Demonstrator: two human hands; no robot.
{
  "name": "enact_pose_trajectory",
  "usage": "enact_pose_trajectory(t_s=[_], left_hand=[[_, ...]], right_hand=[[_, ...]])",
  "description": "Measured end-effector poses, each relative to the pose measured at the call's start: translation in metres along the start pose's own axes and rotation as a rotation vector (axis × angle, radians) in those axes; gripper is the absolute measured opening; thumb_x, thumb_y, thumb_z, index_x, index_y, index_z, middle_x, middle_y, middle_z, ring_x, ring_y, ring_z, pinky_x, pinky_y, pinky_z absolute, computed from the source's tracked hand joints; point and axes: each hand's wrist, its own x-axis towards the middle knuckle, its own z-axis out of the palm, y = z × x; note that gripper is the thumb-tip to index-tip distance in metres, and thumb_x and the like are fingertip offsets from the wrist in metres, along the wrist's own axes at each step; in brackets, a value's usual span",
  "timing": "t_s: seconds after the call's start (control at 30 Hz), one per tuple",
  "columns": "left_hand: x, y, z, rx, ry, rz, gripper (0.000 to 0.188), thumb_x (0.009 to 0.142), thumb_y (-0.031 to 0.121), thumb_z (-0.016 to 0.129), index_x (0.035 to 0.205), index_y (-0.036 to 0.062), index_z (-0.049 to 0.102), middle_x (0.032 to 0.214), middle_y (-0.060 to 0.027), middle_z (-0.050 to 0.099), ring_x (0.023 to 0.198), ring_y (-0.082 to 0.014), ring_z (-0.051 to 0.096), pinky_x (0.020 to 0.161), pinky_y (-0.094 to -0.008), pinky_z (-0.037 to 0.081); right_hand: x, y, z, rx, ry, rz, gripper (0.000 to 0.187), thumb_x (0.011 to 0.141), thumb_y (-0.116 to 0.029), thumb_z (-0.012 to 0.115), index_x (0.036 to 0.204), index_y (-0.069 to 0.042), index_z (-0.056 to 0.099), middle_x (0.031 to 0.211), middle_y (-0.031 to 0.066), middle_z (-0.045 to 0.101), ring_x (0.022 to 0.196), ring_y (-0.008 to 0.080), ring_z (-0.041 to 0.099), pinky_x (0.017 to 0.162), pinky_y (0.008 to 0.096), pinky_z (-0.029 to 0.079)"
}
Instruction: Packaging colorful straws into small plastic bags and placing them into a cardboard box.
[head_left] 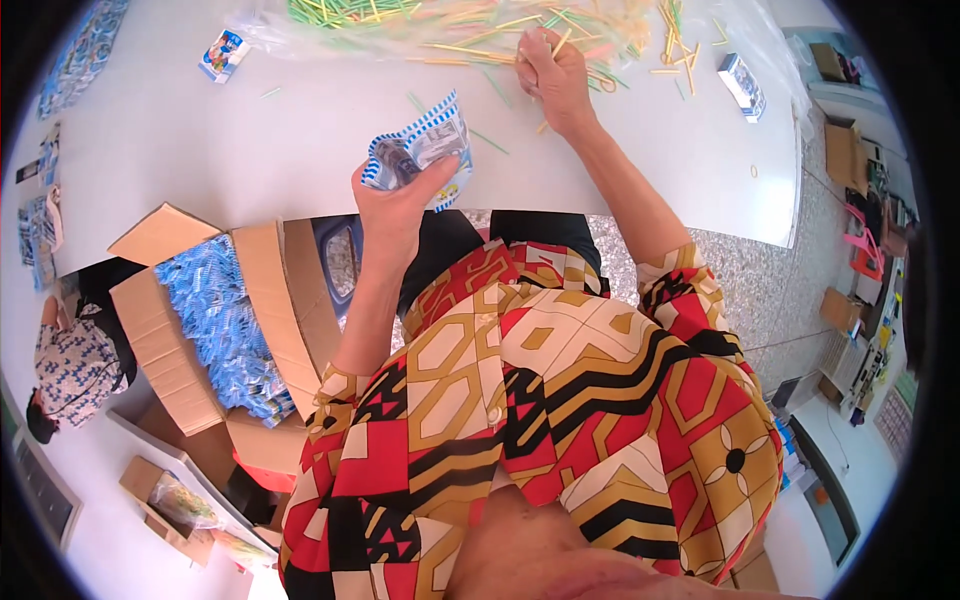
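My left hand (pixel 395 205) grips a small blue-and-white striped plastic pouch (pixel 438 143) over the near edge of the white table (pixel 300 140). The mouth of the pouch gapes on its left side, and what is inside I cannot make out. Farther off and to the right, my right hand (pixel 555 80) is closed, with a thin yellow stick (pixel 562 43) poking out of its fingers. Just beyond it spreads a loose heap of thin green, yellow and orange sticks (pixel 345 12), partly lying on clear plastic film.
A small printed box (pixel 223 55) lies at the far left and another small box (pixel 742 87) at the far right. Left of my legs stands a cardboard box (pixel 268 290) full of blue packets (pixel 225 320). Another person (pixel 80 360) is at the left edge.
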Motion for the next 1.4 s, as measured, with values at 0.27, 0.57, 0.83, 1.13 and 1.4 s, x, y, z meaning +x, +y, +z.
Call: enact_pose_trajectory(t_s=[0.27,0.57,0.83,1.13,1.4], left_hand=[[-0.005,-0.004,0.005,0.073,-0.018,0.027,0.022,0.073,-0.002,0.071,0.093,-0.0035,0.064,0.088,-0.0065,0.066,0.077,-0.0109,0.062,0.074,-0.0255,0.050],[-0.007,-0.009,0.006,0.245,-0.063,0.042,0.016,0.075,0.002,0.071,0.090,-0.0017,0.065,0.081,-0.0017,0.065,0.069,-0.0048,0.056,0.062,-0.0193,0.044],[-0.009,-0.003,0.010,0.237,-0.116,0.080,0.013,0.075,0.003,0.071,0.085,-0.0012,0.063,0.078,-0.0011,0.064,0.069,-0.0047,0.055,0.062,-0.0195,0.045],[-0.008,-0.008,0.006,0.304,-0.083,0.146,0.013,0.073,0.003,0.071,0.080,0.0004,0.061,0.073,0.0012,0.061,0.066,-0.0030,0.052,0.059,-0.0184,0.042],[0.001,-0.021,0.013,0.358,-0.109,0.152,0.014,0.072,0.004,0.073,0.078,0.0021,0.060,0.071,0.0028,0.060,0.064,-0.0024,0.049,0.058,-0.0181,0.040]], right_hand=[[0.002,-0.008,0.003,0.123,0.066,-0.063,0.031,0.095,-0.033,0.048,0.075,-0.008,0.048,0.055,-0.0032,0.040,0.046,0.0047,0.032,0.043,0.0212,0.027],[0.019,0.019,0.009,-0.100,0.078,-0.332,0.033,0.094,-0.031,0.048,0.073,-0.006,0.052,0.057,-0.0041,0.044,0.048,0.0038,0.037,0.044,0.0203,0.029],[0.011,0.022,0.001,-0.118,0.014,-0.135,0.023,0.092,-0.024,0.053,0.081,-0.004,0.057,0.067,-0.0039,0.051,0.059,0.0025,0.042,0.051,0.0196,0.035],[-0.001,-0.056,0.024,0.329,0.140,0.063,0.021,0.093,-0.031,0.051,0.089,-0.011,0.052,0.055,-0.0034,0.038,0.043,0.0054,0.035,0.041,0.0203,0.029],[-0.032,-0.120,0.041,0.731,-0.281,0.043,0.025,0.099,-0.033,0.035,0.095,-0.013,0.049,0.053,-0.0055,0.028,0.040,0.0061,0.026,0.038,0.0210,0.024]])
